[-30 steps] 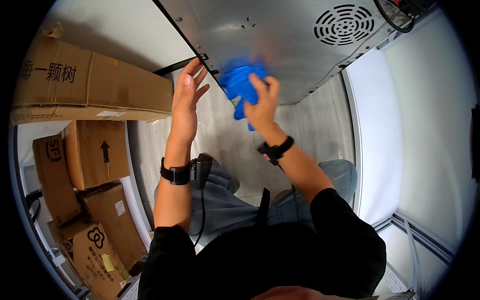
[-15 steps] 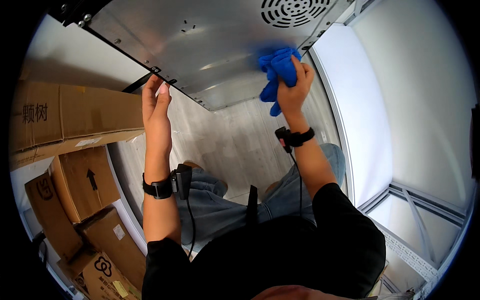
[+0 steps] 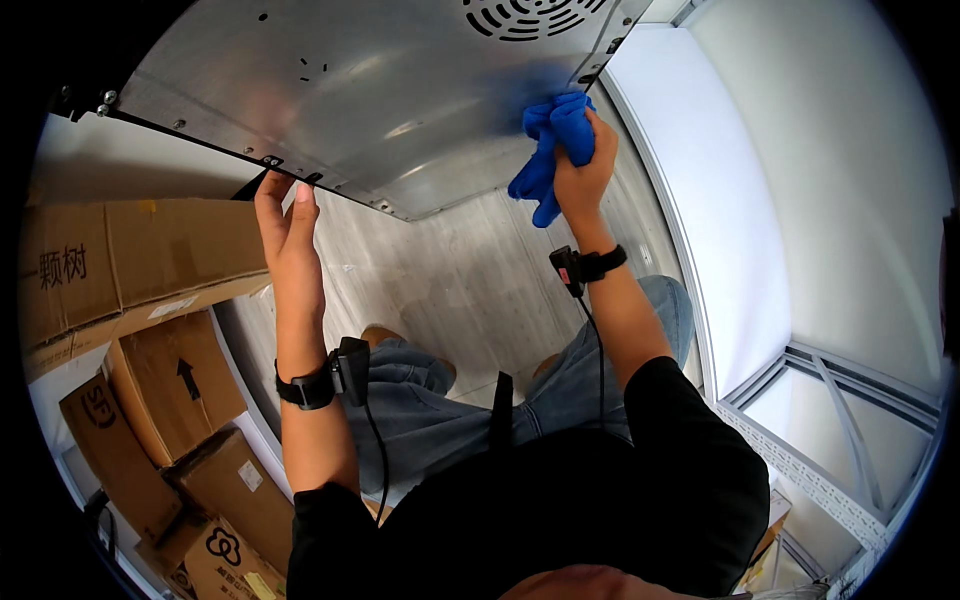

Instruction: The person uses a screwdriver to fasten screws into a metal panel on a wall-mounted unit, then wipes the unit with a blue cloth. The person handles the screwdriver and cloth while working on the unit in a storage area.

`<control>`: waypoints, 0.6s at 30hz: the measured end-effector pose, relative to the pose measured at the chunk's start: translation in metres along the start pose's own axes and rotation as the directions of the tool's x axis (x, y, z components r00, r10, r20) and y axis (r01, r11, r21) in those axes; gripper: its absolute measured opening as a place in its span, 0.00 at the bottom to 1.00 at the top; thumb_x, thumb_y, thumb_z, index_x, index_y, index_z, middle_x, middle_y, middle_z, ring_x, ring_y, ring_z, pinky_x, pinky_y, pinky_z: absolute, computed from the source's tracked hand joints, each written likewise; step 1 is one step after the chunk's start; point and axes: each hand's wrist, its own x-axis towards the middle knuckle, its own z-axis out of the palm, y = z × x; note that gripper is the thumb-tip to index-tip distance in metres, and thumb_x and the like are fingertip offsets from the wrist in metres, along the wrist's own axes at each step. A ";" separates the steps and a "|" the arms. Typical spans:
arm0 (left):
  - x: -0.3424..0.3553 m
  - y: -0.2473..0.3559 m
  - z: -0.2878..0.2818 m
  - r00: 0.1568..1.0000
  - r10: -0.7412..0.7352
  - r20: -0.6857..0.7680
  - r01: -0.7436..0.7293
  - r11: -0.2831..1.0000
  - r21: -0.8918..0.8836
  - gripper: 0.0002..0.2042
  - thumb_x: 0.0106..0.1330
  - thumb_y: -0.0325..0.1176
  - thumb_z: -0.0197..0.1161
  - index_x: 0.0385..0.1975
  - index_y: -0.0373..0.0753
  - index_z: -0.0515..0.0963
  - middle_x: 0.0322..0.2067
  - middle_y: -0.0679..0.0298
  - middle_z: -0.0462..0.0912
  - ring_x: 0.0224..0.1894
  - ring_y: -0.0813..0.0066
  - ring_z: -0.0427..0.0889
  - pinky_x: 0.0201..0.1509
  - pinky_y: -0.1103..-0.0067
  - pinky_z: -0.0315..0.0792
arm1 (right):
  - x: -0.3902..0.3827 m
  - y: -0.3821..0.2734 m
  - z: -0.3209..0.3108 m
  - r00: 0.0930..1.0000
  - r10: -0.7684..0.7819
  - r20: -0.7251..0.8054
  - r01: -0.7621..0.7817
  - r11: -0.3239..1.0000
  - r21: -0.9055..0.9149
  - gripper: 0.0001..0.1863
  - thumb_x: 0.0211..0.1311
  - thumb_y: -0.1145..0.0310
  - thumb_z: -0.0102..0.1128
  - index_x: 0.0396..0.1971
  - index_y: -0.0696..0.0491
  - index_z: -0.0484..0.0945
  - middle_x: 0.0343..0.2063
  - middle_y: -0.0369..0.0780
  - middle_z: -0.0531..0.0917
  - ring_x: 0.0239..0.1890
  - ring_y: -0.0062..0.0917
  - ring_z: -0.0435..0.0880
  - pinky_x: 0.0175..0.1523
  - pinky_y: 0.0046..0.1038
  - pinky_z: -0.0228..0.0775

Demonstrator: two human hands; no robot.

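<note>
A large silver metal cabinet with a round slotted vent fills the upper middle of the view. My left hand is at its lower left edge, the thumb on the near side and the fingertips partly hidden by the edge. The hand appears to grip that edge. My right hand is closed round a bunched blue cloth, close to the cabinet's right edge. The cloth is against or just beside the metal surface, which mirrors its blue. Its lower end hangs loose below the fingers.
Brown cardboard boxes are stacked along the left side. A white panel with a raised rim runs down the right, above a metal frame. Below lies a grey wood-look floor. Each wrist wears a strapped device with a cable.
The cabinet has shifted and turned a little in view, its vent now further left and higher. My left hand has moved left and slightly down with the edge. The right hand has barely moved.
</note>
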 end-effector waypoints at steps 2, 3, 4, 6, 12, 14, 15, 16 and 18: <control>-0.001 0.004 0.000 1.000 -0.021 -0.001 0.021 1.000 -0.018 0.27 0.70 0.46 0.51 0.63 0.37 0.57 0.60 0.57 0.64 0.62 0.61 0.66 0.62 0.68 0.61 | 0.007 0.004 -0.003 0.999 -0.029 0.017 0.029 0.999 0.037 0.29 0.43 0.84 0.62 0.51 0.51 0.73 0.44 0.47 0.73 0.46 0.43 0.75 0.51 0.37 0.68; -0.001 0.005 0.000 1.000 -0.032 -0.001 0.031 0.999 -0.028 0.27 0.70 0.46 0.51 0.63 0.37 0.57 0.60 0.57 0.64 0.62 0.61 0.66 0.62 0.68 0.61 | 0.008 0.004 -0.005 0.999 -0.031 0.030 0.030 0.999 0.009 0.29 0.42 0.84 0.62 0.50 0.51 0.74 0.44 0.47 0.73 0.46 0.43 0.75 0.50 0.37 0.68; -0.001 0.005 -0.001 1.000 -0.024 0.000 0.024 1.000 -0.019 0.27 0.70 0.46 0.51 0.63 0.37 0.57 0.60 0.57 0.63 0.62 0.61 0.66 0.62 0.68 0.61 | 0.011 0.002 -0.007 0.998 -0.031 0.045 0.032 0.999 -0.018 0.29 0.42 0.84 0.61 0.50 0.52 0.74 0.43 0.47 0.73 0.45 0.43 0.75 0.50 0.37 0.68; -0.002 0.004 -0.001 1.000 -0.010 0.003 0.010 1.000 -0.001 0.27 0.70 0.46 0.51 0.63 0.36 0.57 0.60 0.57 0.63 0.62 0.61 0.66 0.62 0.68 0.61 | 0.009 0.000 -0.008 0.997 -0.041 0.070 0.046 0.997 -0.068 0.29 0.42 0.83 0.62 0.50 0.52 0.74 0.42 0.48 0.73 0.45 0.43 0.75 0.49 0.36 0.69; -0.001 0.004 0.000 0.999 -0.032 -0.004 0.032 0.999 -0.030 0.27 0.70 0.45 0.52 0.62 0.37 0.58 0.60 0.57 0.63 0.62 0.62 0.66 0.62 0.68 0.62 | -0.001 0.006 -0.004 0.998 -0.055 0.037 0.058 0.994 -0.092 0.28 0.42 0.82 0.62 0.50 0.52 0.75 0.42 0.48 0.72 0.42 0.42 0.75 0.47 0.36 0.70; 0.000 0.001 -0.001 1.000 -0.030 -0.005 0.029 0.999 -0.030 0.27 0.70 0.45 0.52 0.62 0.37 0.58 0.59 0.58 0.63 0.61 0.62 0.66 0.62 0.68 0.62 | 0.000 0.004 -0.005 0.997 -0.063 0.038 0.067 0.991 -0.118 0.28 0.41 0.82 0.62 0.49 0.52 0.76 0.42 0.48 0.72 0.42 0.42 0.75 0.47 0.36 0.70; 0.001 0.001 -0.001 1.000 -0.028 -0.005 0.028 0.999 -0.030 0.27 0.70 0.45 0.52 0.62 0.37 0.58 0.59 0.58 0.63 0.61 0.62 0.67 0.62 0.68 0.62 | 0.002 0.003 -0.005 0.997 -0.049 0.054 0.055 0.991 -0.124 0.28 0.41 0.82 0.62 0.49 0.52 0.76 0.42 0.48 0.72 0.42 0.42 0.75 0.47 0.36 0.69; 0.001 0.000 -0.002 1.000 -0.023 0.002 0.023 0.999 -0.030 0.27 0.70 0.45 0.52 0.62 0.37 0.58 0.59 0.58 0.64 0.61 0.63 0.67 0.62 0.68 0.62 | 0.006 -0.001 -0.007 0.997 -0.033 0.073 0.043 0.990 -0.132 0.28 0.41 0.82 0.62 0.49 0.53 0.76 0.42 0.48 0.72 0.42 0.43 0.75 0.47 0.36 0.69; 0.001 -0.001 -0.003 1.000 -0.012 0.015 0.012 0.999 -0.032 0.27 0.70 0.45 0.53 0.62 0.37 0.58 0.59 0.59 0.64 0.61 0.63 0.67 0.62 0.68 0.62 | 0.008 -0.004 -0.011 0.995 -0.010 0.101 0.025 0.989 -0.148 0.28 0.41 0.82 0.63 0.49 0.52 0.76 0.42 0.48 0.71 0.43 0.43 0.75 0.47 0.36 0.69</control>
